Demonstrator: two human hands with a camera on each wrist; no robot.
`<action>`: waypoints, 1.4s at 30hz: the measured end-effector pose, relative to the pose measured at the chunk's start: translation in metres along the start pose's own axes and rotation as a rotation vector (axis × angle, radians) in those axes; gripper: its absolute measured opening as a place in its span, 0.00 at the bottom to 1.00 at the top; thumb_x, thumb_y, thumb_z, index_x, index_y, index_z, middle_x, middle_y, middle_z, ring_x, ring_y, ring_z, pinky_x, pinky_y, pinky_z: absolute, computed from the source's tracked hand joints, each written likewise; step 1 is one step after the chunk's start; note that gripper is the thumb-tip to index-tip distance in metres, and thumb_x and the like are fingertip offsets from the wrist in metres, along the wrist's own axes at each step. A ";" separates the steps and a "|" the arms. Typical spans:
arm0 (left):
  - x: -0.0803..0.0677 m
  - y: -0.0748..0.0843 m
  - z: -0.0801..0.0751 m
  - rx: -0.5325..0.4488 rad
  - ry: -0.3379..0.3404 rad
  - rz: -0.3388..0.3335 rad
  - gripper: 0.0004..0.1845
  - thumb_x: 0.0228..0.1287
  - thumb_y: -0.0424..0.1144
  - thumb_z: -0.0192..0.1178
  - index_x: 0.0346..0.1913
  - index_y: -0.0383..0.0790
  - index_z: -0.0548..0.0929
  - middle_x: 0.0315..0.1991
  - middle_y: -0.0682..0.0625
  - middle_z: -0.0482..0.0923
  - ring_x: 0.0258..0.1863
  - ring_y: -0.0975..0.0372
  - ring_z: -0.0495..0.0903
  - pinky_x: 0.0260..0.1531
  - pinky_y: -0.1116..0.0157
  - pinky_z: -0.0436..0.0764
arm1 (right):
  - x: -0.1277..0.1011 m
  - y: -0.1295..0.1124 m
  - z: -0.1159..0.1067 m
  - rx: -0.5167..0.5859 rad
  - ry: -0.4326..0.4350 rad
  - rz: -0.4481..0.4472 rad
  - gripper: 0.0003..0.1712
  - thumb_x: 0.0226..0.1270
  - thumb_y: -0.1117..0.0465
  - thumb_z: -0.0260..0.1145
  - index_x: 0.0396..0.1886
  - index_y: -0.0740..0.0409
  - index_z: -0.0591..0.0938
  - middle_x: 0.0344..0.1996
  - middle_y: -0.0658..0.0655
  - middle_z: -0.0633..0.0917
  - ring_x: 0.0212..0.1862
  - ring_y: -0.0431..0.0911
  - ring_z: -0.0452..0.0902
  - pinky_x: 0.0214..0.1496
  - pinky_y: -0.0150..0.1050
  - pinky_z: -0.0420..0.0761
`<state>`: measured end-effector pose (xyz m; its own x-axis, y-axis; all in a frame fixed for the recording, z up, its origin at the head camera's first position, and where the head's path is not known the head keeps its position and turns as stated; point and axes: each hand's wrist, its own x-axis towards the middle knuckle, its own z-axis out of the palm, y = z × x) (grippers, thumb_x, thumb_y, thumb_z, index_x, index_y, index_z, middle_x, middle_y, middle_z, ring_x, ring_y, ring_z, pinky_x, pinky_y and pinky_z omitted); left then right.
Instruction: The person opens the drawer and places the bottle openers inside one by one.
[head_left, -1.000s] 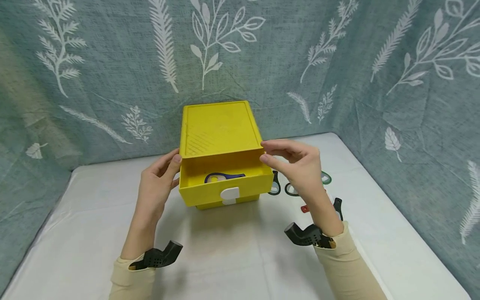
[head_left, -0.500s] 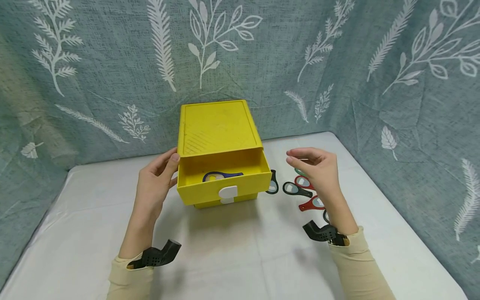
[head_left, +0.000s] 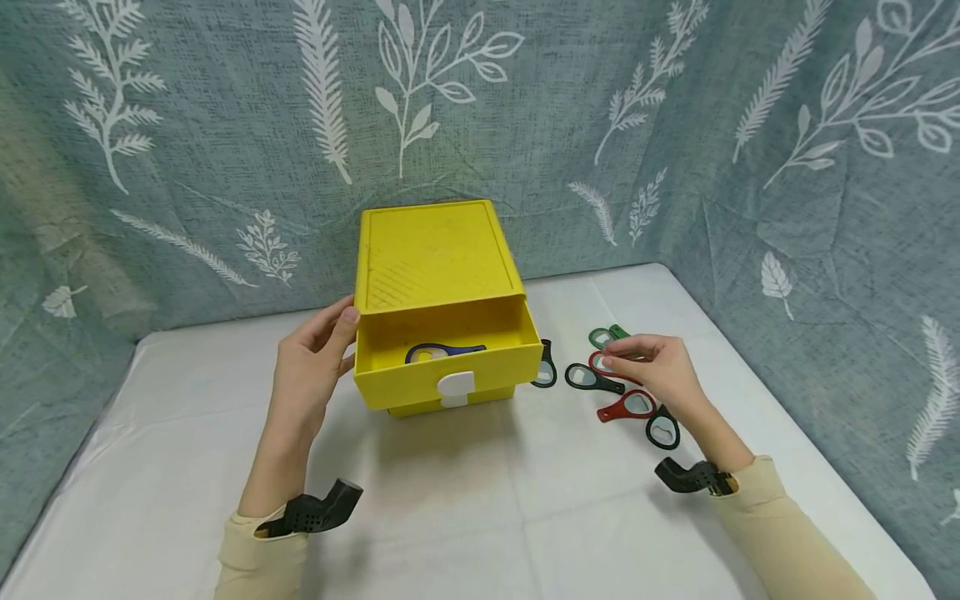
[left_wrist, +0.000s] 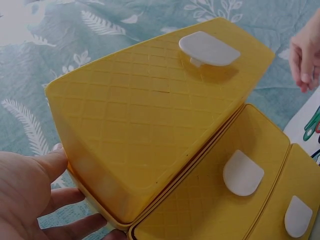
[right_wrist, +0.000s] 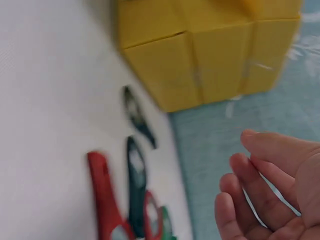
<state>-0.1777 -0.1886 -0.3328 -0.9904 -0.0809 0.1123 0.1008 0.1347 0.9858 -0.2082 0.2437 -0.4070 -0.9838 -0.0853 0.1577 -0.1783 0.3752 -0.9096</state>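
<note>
A yellow drawer box [head_left: 438, 258] stands at the middle back, its top drawer [head_left: 450, 377] pulled out. Inside that drawer lies a blue bottle opener [head_left: 446, 352]. My left hand [head_left: 311, 354] rests against the box's left side; in the left wrist view its thumb and fingertips [left_wrist: 59, 156] touch the edge. To the right of the box, my right hand [head_left: 660, 371] hovers over a red bottle opener [head_left: 600, 364], fingers loosely bent. In the right wrist view nothing is between that hand's fingers.
Around the right hand lie black bottle openers [head_left: 588, 377], a second red one [head_left: 626, 406] and a green one [head_left: 602, 337]. Another black opener [head_left: 545, 371] lies beside the box's right side. A patterned cloth [head_left: 300, 150] hangs behind the white table [head_left: 450, 508].
My right hand has left the box's right front edge and moved right and down to the bottle openers. My left hand stays at the box. The drawer remains pulled out.
</note>
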 end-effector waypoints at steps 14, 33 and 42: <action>0.000 0.002 0.001 -0.010 -0.008 -0.023 0.33 0.68 0.59 0.57 0.72 0.50 0.71 0.67 0.45 0.69 0.62 0.52 0.71 0.58 0.52 0.76 | 0.015 0.033 -0.006 -0.107 -0.175 0.042 0.19 0.56 0.63 0.78 0.46 0.66 0.87 0.41 0.60 0.87 0.42 0.48 0.84 0.38 0.41 0.86; -0.001 0.002 0.004 0.005 0.005 -0.019 0.32 0.68 0.59 0.56 0.71 0.50 0.72 0.65 0.45 0.71 0.60 0.53 0.72 0.57 0.52 0.76 | 0.028 0.049 -0.015 -0.156 -0.274 0.040 0.19 0.53 0.65 0.79 0.46 0.65 0.87 0.40 0.61 0.87 0.42 0.50 0.84 0.39 0.33 0.84; -0.002 0.002 0.001 0.015 0.012 -0.032 0.33 0.68 0.60 0.56 0.72 0.51 0.71 0.66 0.45 0.70 0.62 0.51 0.71 0.58 0.50 0.75 | 0.024 0.040 -0.008 -0.216 -0.298 -0.008 0.19 0.52 0.68 0.79 0.45 0.67 0.87 0.37 0.59 0.88 0.39 0.49 0.84 0.38 0.35 0.85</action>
<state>-0.1759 -0.1869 -0.3313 -0.9919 -0.0970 0.0819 0.0672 0.1464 0.9869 -0.2392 0.2637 -0.4366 -0.9396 -0.3418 0.0167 -0.2168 0.5568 -0.8019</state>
